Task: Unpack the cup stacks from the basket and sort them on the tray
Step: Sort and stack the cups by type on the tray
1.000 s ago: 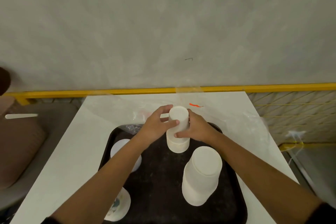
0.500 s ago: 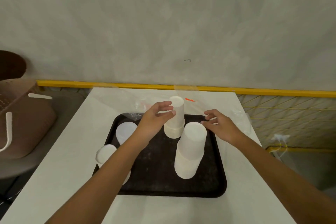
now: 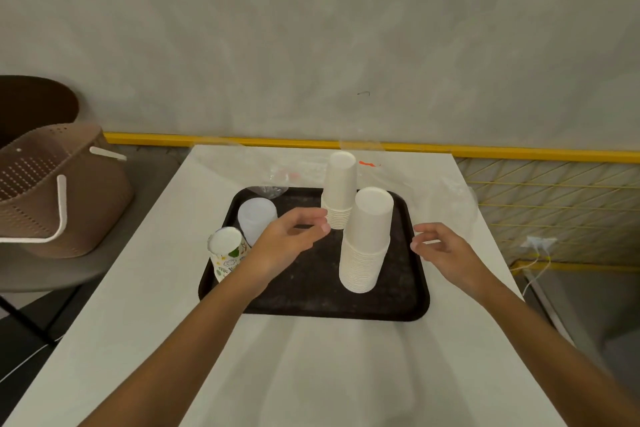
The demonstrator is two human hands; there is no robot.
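Observation:
A black tray point(image 3: 311, 295) lies on the white table point(image 3: 311, 374). On it stand a small white cup stack point(image 3: 341, 189) at the back, a larger white cup stack point(image 3: 367, 239) in front of it, a translucent cup stack point(image 3: 256, 218) at the left and a printed cup stack point(image 3: 227, 251) at the front left. My left hand point(image 3: 291, 239) hovers over the tray just left of the small stack, fingers loosely curled, holding nothing. My right hand point(image 3: 438, 248) hangs right of the larger stack, also empty.
A brown perforated basket point(image 3: 52, 191) with white handles sits on a grey seat left of the table. Clear plastic wrappers point(image 3: 287, 173) lie behind the tray and more clear plastic wrap point(image 3: 450, 201) lies to its right. A yellow rail point(image 3: 346, 144) runs along the wall.
My left hand has let go of the small white stack and drawn back toward me. My right hand has also pulled back. The view has tilted, so the basket shows more.

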